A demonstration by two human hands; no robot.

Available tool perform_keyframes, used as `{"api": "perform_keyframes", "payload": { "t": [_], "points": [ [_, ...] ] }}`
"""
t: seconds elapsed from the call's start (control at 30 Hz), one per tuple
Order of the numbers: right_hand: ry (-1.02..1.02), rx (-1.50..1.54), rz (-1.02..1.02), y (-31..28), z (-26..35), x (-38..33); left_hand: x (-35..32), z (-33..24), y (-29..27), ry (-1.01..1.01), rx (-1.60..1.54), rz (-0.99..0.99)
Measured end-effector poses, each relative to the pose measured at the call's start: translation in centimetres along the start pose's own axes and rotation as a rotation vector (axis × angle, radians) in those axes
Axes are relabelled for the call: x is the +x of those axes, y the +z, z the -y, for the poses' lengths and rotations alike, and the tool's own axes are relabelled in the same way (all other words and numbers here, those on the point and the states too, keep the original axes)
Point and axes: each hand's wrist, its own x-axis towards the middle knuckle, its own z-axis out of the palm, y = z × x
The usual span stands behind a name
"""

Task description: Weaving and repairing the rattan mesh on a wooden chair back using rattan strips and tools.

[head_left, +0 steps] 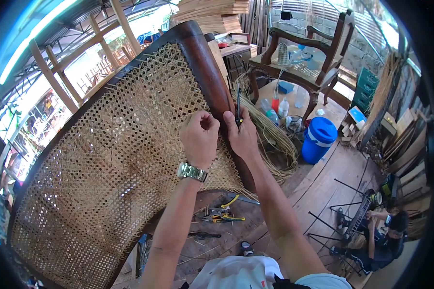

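A large panel of woven cane (pixel 111 154) is stretched in a dark wooden frame (pixel 208 72) in front of me. My left hand (pixel 200 135), with a metal watch at the wrist, is closed in a pinch over the webbing near the frame's right rail. Whatever its fingers hold is too small to make out. Against that rail, my right hand (pixel 243 135) grips a slim tool with a dark handle (pixel 238 120), its thin shaft pointing up. The right thumb lies near the wood. Loose cane ends stick out along the webbing's edge.
Pliers (pixel 222 214) with yellow handles lie on the floor below the panel. Coiled cane strands (pixel 275 149), a blue cooler jug (pixel 319 137) and a carved wooden armchair (pixel 299 62) stand to the right. A seated person (pixel 383 241) with a keyboard is at lower right.
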Motion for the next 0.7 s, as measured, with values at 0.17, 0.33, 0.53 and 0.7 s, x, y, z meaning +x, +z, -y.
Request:
{"api": "perform_keyframes", "payload": {
  "t": [0.17,0.33,0.53,0.7],
  "points": [
    [-0.041,-0.020,-0.020,-0.6,-0.5,0.3,0.7,-1.5,0.1,0.050,0.111,0.102],
    [-0.013,-0.004,-0.034,-0.7,-0.3,0.1,1.0,-2.5,0.5,0.119,0.274,0.126],
    [-0.045,-0.056,-0.024,-0.9,-1.4,0.5,1.0,-2.0,-0.5,0.123,0.203,0.146],
    [-0.066,-0.011,-0.024,-1.0,-0.8,0.1,0.6,-0.1,-2.6,0.359,0.026,0.175]
  ]
}}
